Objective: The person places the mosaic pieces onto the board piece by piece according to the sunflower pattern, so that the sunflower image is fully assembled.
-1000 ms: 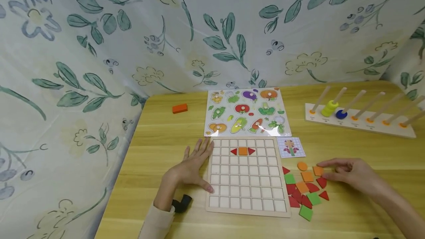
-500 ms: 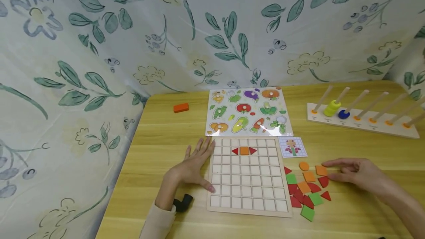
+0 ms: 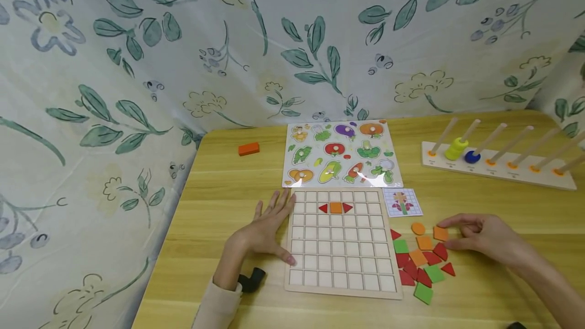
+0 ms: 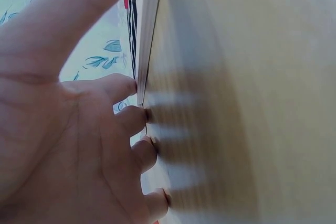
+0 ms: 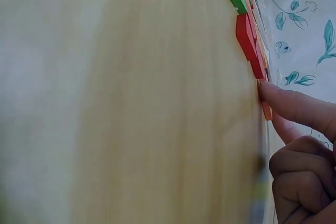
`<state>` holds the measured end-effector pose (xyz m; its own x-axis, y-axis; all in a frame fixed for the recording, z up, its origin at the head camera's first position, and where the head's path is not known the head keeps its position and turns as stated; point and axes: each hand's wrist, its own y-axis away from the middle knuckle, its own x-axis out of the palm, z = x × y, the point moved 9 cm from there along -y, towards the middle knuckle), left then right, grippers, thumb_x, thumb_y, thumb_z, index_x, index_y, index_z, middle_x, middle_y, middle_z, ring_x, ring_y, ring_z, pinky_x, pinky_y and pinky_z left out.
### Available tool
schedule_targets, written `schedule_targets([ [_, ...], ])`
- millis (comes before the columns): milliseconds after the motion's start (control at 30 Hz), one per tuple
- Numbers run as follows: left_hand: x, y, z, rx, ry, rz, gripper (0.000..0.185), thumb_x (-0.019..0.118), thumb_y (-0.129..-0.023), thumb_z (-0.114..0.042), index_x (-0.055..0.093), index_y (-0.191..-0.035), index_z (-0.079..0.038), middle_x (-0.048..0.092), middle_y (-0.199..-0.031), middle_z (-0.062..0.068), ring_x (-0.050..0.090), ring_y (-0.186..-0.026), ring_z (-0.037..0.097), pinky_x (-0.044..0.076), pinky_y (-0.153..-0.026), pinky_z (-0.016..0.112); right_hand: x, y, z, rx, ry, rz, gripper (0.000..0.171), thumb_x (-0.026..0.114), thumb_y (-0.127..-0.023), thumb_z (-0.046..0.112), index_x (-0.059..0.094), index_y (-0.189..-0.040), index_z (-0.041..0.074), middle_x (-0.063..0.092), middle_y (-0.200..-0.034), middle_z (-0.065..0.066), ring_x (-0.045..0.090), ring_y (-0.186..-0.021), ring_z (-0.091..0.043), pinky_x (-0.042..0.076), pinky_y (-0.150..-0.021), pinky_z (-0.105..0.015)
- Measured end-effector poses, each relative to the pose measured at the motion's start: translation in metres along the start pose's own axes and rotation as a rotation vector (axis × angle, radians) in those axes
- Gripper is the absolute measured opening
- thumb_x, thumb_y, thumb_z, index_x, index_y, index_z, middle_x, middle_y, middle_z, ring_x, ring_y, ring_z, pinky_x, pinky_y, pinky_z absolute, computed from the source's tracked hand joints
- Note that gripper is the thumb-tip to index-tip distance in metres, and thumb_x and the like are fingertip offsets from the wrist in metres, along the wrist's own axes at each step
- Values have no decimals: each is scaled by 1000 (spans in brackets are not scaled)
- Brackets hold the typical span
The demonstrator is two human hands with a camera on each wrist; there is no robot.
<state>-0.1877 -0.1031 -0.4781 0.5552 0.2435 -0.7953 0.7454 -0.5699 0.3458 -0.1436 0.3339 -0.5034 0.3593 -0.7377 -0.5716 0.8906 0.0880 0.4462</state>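
My left hand (image 3: 265,232) lies spread at the left side of the wooden grid board (image 3: 287,288), with index finger and thumb on its edge. In the left wrist view, the fingertips meet the tabletop beside the board's rim (image 4: 151,19). Two red triangles (image 3: 323,208) flank an orange square (image 3: 335,207) in the board's second row. My right hand (image 3: 486,237) pinches another orange square tile (image 3: 441,233) between thumb and index finger, at the table surface. Just below its thumb lies a red quarter-round tile (image 3: 440,252). The right wrist view shows this orange tile (image 5: 267,110) edge-on.
Loose tiles crowd the board's right side: green squares (image 3: 423,293), red pieces and an orange circle (image 3: 418,228). A pattern card (image 3: 403,202) lies above them. Behind are a vegetable puzzle (image 3: 343,154), a peg stand (image 3: 498,166) and an orange block (image 3: 249,149). A black object (image 3: 252,281) sits by my left wrist.
My right hand has shifted slightly at the orange square, and the red quarter-round tile beside its thumb has slid a little left. My left hand stays on the board's edge.
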Motion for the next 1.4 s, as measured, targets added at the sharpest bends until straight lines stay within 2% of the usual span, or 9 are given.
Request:
schedule_targets([
  [367,0,-1,0,-1,2,-2,146,95,-65,-53,-3,-168,-18,-20,-173,5,-19,-161,32,-10,-127,66,-1,1,1,-38,-16,2,56,78,-93,27,61,-136,-5,26,-63,7,26,-57,-8,26,-54,-31],
  [533,0,-1,0,3,9,-3,146,94,-65,-53,-3,-168,-18,-20,-173,5,-19,-161,32,-11,-127,66,0,2,5,-54,19,-6,54,79,-92,28,63,-133,-4,27,-64,7,26,-57,-7,27,-53,-30],
  [667,0,-1,1,9,16,-9,146,95,-65,-53,-2,-168,-17,-19,-174,7,-18,-161,33,-10,-127,67,-3,4,15,-64,57,-52,54,79,-92,34,66,-131,-1,29,-65,6,28,-58,-7,28,-54,-30],
  [767,1,1,3,2,7,-13,146,95,-64,-53,-2,-168,-16,-18,-174,7,-17,-161,34,-9,-127,67,-4,5,30,-81,70,-88,54,79,-91,40,69,-130,4,28,-65,7,27,-58,-8,27,-52,-31],
  [900,1,3,6,-11,8,-16,147,95,-63,-52,-2,-168,-16,-18,-174,8,-17,-161,34,-9,-127,67,5,2,62,-131,25,-78,53,80,-89,41,70,-129,8,23,-64,7,24,-56,-9,26,-49,-31],
  [1167,1,3,4,1,16,-11,147,95,-64,-53,-3,-168,-18,-18,-174,6,-17,-161,34,-8,-127,67,44,-17,115,-155,-71,2,46,84,-87,35,74,-123,8,26,-62,5,28,-54,-10,28,-51,-30],
  [1400,0,0,-1,20,15,-11,146,95,-64,-53,-2,-168,-17,-19,-174,6,-17,-161,34,-9,-126,68,75,-36,145,-211,-102,29,34,86,-85,24,78,-113,8,29,-59,4,28,-55,-11,26,-52,-28],
])
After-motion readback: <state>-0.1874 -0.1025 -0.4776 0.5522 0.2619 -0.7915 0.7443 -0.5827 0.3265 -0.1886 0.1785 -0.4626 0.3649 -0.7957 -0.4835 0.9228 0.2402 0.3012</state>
